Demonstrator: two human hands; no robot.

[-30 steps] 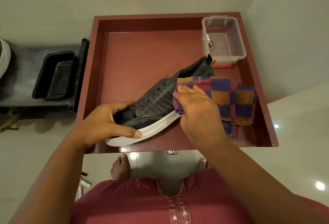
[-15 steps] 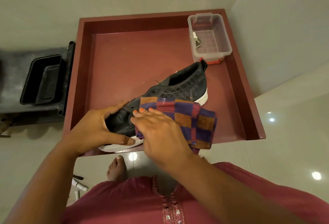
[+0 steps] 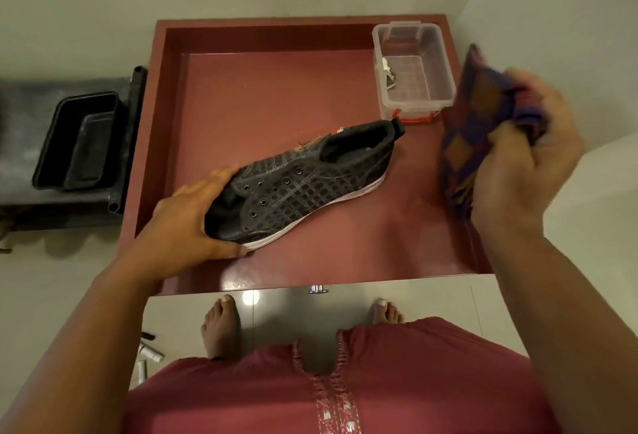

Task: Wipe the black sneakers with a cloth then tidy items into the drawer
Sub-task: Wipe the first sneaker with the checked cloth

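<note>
Nearest the camera, the left hand (image 3: 188, 223) wraps the toe of the black sneaker (image 3: 297, 185) — thumb under the white sole, fingers over the top. The shoe lies on the floor of the open red drawer (image 3: 345, 243), heel pointing to the far right corner. The right hand (image 3: 524, 160) is clenched on the checked cloth (image 3: 473, 123), bunched and blurred, held at the drawer's right rim, well apart from the shoe. Half a second ago that cloth was pressed on the sneaker's side; it has since been lifted off and swung right, and the shoe sits flatter. Farther back, a clear plastic box (image 3: 414, 71) stands in the far right corner, just beyond the heel.
</note>
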